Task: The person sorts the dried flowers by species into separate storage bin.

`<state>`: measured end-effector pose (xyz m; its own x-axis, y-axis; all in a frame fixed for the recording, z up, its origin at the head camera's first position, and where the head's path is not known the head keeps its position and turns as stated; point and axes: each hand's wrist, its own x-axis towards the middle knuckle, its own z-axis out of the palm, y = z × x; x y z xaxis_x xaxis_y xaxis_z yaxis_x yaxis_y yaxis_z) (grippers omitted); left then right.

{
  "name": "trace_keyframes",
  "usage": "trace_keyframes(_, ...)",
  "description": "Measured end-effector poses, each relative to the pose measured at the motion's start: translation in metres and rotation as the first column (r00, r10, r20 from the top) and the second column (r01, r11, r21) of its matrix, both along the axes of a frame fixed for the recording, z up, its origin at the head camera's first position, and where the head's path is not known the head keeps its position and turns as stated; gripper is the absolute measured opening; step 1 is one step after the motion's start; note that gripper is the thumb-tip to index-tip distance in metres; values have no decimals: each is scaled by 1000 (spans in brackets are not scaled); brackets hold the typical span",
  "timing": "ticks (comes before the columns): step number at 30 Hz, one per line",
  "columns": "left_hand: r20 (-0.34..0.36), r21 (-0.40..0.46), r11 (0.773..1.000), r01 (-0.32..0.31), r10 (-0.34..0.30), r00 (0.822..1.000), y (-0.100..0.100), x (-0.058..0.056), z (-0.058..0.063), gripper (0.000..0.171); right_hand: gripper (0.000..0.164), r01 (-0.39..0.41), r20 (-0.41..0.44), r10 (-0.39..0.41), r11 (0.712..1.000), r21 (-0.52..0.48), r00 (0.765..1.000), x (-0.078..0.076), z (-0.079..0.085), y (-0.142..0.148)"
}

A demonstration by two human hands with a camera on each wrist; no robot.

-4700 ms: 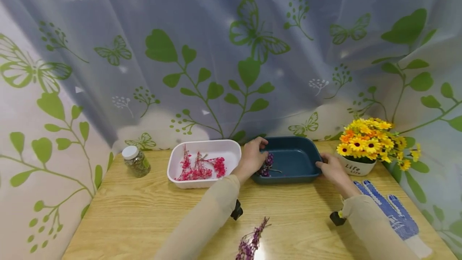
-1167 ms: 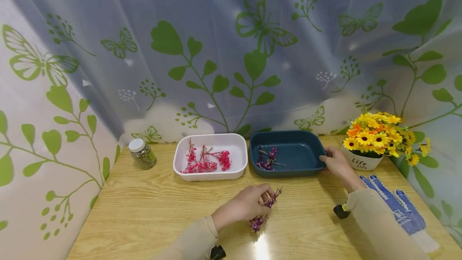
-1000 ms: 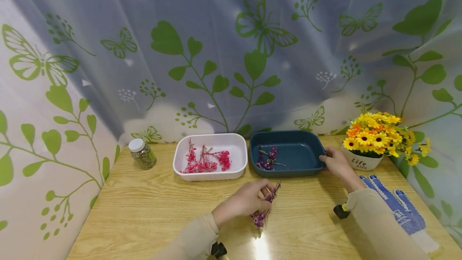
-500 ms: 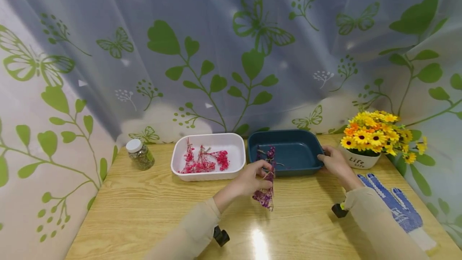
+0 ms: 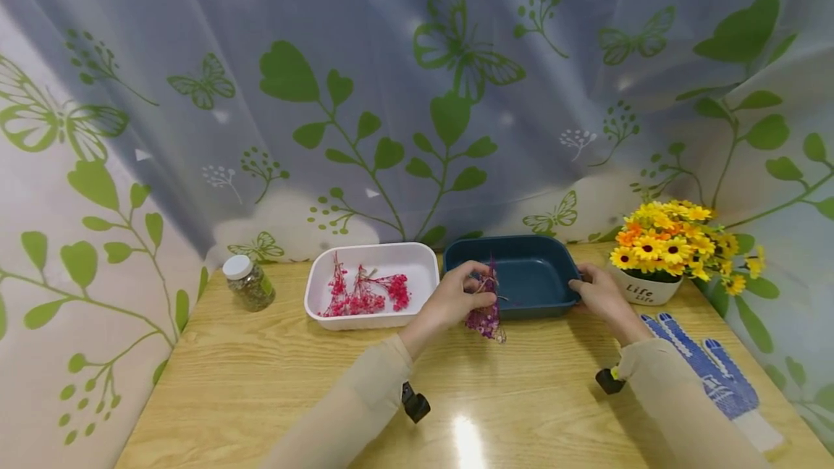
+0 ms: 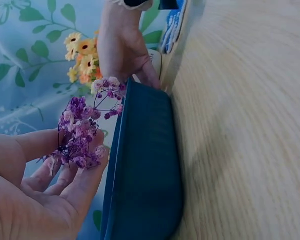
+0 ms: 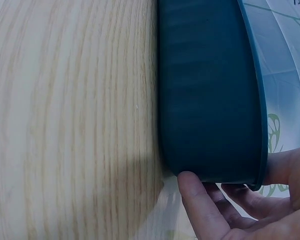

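My left hand [image 5: 454, 297] pinches a bunch of purple dried flowers [image 5: 484, 322] between thumb and fingers, over the left end of a dark blue tray [image 5: 537, 310]. In the left wrist view, the purple and pale pink blossoms [image 6: 79, 130] stand out past the fingertips, beside the tray's wall [image 6: 147, 165]. At the tray's right end, my right hand [image 5: 602, 299] grips the rim. The right wrist view has its fingers [image 7: 202, 207] against the tray's end wall [image 7: 210, 100]. Purple flowers lying in the tray's left part are mostly hidden behind the left hand.
Left of the blue tray stands a white tray [image 5: 322, 315] with red dried flowers [image 5: 365, 299]. A white-lidded jar [image 5: 250, 283] is farther left. Toward the right are potted yellow flowers [image 5: 671, 248] and a blue-and-white glove [image 5: 719, 382]. A patterned curtain [image 5: 391, 93] hangs behind the table.
My left hand left the blue tray, picked up the purple flower bunch from the table's front, and carried it up to the tray. My right hand has stayed at the tray's right end.
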<state>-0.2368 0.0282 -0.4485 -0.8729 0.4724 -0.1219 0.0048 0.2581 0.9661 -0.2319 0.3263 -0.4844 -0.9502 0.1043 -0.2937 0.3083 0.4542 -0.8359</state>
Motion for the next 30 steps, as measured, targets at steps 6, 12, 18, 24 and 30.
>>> trace_keyframes(6,85,84,993,-79,71,994,8,-10,1,41,46,-5,5,5,1000,4,1000,0,0,1)
trace_keyframes(12,95,120,983,-139,128,987,18,-18,0,38,47,-6,3,6,1000,8,1000,0,0,2)
trace_keyframes(18,116,141,968,-208,193,974,27,-24,0,39,46,0,-3,0,1000,3,1000,0,-1,2)
trace_keyframes(24,121,169,943,-286,268,956,35,-32,-1,36,44,3,-5,-3,1000,-4,1000,0,-1,1)
trace_keyframes(30,103,189,924,-331,317,943,43,-37,-1,33,45,3,-2,-3,1000,-3,1000,0,1,0)
